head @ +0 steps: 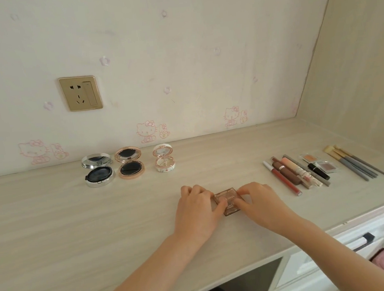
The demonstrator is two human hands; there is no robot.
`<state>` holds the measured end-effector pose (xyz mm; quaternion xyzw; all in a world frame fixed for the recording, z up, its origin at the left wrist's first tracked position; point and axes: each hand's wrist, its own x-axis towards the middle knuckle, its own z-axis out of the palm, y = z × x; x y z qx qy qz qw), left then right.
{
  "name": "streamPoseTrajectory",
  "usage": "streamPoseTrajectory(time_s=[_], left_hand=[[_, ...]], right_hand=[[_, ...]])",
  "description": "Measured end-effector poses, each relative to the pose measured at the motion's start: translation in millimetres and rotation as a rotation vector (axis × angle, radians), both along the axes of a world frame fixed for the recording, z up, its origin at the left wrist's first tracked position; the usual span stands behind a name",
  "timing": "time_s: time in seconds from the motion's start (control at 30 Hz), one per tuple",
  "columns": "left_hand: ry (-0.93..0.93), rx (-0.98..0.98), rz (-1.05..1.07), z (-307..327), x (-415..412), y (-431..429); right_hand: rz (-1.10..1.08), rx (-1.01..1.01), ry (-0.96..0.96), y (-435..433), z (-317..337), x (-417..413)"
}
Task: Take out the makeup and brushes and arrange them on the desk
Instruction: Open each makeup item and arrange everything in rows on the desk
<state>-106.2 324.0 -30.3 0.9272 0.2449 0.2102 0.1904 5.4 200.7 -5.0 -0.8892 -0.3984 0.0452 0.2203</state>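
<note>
Forearms come in from the bottom edge and meet near the middle of the pale wood-grain desk (77, 226), both wrists low and palms turned down. The left hand (199, 205) and right hand (259, 199) flank a small brown eyeshadow palette (229, 199), which lies flat on the desk near its front edge. The hands cover much of the palette, so its lettering is only partly readable, and whether its lid is lifted cannot be told. Each hand's fingers are bent over the palette's far corners while the thumbs press its near side, pinching it from both ends.

Three open compacts stand by the wall: a silver compact (98, 172), a rose-gold compact (129, 166) and a white compact (164, 161). To the right lie a row of lip products (290, 173) and makeup brushes (352, 165) side by side.
</note>
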Motion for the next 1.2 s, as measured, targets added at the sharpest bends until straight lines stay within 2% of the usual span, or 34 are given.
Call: streamPoseTrajectory(time_s=[0.17,0.33,0.63,0.93,1.2], left_hand=[[-0.038,-0.074,0.006,-5,0,1],[-0.143,-0.27,-0.014,-4,-5,3],[-0.369,-0.612,0.032,11,-22,6],[-0.473,-0.903,0.04,25,-68,38],[-0.488,-0.976,0.035,25,-120,68]], right_hand=[[-0.013,0.068,0.085,2,0,-5],[-0.069,0.217,0.223,4,1,-4],[0.037,0.26,0.251,13,6,-17],[0.154,0.336,0.313,46,11,-45],[0.309,0.352,0.381,75,10,-81]])
